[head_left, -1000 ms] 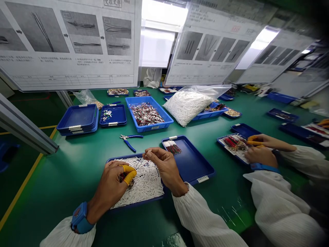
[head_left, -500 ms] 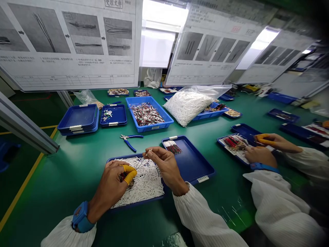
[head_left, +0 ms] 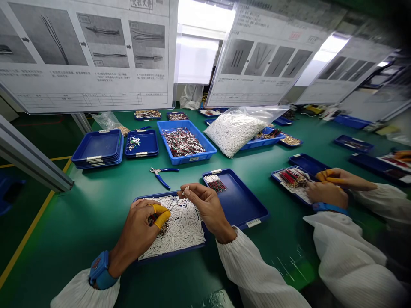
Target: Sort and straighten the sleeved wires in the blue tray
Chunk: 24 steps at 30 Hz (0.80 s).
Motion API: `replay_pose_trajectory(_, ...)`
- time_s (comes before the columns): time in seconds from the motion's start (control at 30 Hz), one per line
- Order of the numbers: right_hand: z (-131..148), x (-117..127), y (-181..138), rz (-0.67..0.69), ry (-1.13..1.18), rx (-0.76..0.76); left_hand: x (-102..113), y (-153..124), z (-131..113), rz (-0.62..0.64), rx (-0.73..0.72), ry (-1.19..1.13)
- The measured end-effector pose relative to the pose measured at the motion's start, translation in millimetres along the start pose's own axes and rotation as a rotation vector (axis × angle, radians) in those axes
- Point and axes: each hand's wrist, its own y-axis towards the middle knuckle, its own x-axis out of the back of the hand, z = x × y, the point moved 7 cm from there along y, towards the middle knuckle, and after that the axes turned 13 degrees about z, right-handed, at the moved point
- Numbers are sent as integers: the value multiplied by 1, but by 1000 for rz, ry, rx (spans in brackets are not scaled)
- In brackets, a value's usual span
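On green worktop (head_left: 102,218), blue tray (head_left: 192,248) of white tubes lies beneath hands. Co-worker's hands (head_left: 327,195), at right, now closer together; wearer's practically unmoved from half second ago, so no visible progress. Left hand (head_left: 143,224) grips wire bundle (head_left: 163,229). Thin dark wires (head_left: 174,202) span gap over tray, long axis slanting away rightward. Right hand (head_left: 205,205) pinches apparent white tube (head_left: 186,191).
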Motion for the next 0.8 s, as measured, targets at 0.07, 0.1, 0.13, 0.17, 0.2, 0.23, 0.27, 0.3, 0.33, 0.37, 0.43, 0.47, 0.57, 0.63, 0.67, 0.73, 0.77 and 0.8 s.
replay_pose_trajectory(0.07, 0, -2, 0, 26, -16, -12, 0, 0, 1, 9, 11, -1)
replay_pose_trajectory(0.1, 0, -3, 0, 38, -22, -15, 0, 0, 1, 15, 14, -2)
replay_pose_trajectory(0.13, 0, -3, 0, 48, -27, -16, -1, 0, 1, 20, 15, -4)
replay_pose_trajectory(0.17, 0, -4, 1, 51, -31, -14, -1, 0, 1, 24, 16, -6)
replay_pose_trajectory(0.2, 0, -3, 1, 48, -36, -10, -1, 0, 1, 26, 16, -6)
replay_pose_trajectory(0.23, 0, -3, 1, 39, -40, -6, -2, 0, 1, 25, 13, -5)
replay_pose_trajectory(0.27, 0, -2, 1, 24, -42, -4, -2, 0, 1, 21, 9, -3)
replay_pose_trajectory(0.3, 0, -1, 1, 5, -42, -4, -2, 0, 0, 17, 3, -1)
replay_pose_trajectory(0.33, 0, 1, 1, -16, -38, -2, -2, 0, 0, 13, -3, 0)
replay_pose_trajectory(0.37, 0, 1, 0, -35, -30, 2, -2, -1, 0, 13, -6, 0)
replay_pose_trajectory(0.43, 2, 2, -1, -63, -7, 26, -3, -1, -1, 19, -7, -4)
replay_pose_trajectory(0.47, 3, 2, -1, -67, 4, 42, -3, -1, -1, 24, -8, -8)
replay_pose_trajectory(0.57, 4, -1, -2, -42, 15, 73, -4, -1, -3, 26, -17, -13)
replay_pose_trajectory(0.63, 5, -3, -2, -13, 0, 78, -5, -1, -3, 25, -21, -12)
replay_pose_trajectory(0.67, 5, -4, -2, -2, -10, 80, -5, -1, -3, 27, -22, -11)
replay_pose_trajectory(0.73, 6, -6, -2, 16, -21, 84, -6, -1, -3, 30, -25, -8)
replay_pose_trajectory(0.77, 6, -6, -2, 22, -23, 84, -6, -1, -3, 31, -27, -5)
replay_pose_trajectory(0.8, 6, -7, -2, 29, -25, 85, -6, -1, -2, 32, -29, -3)
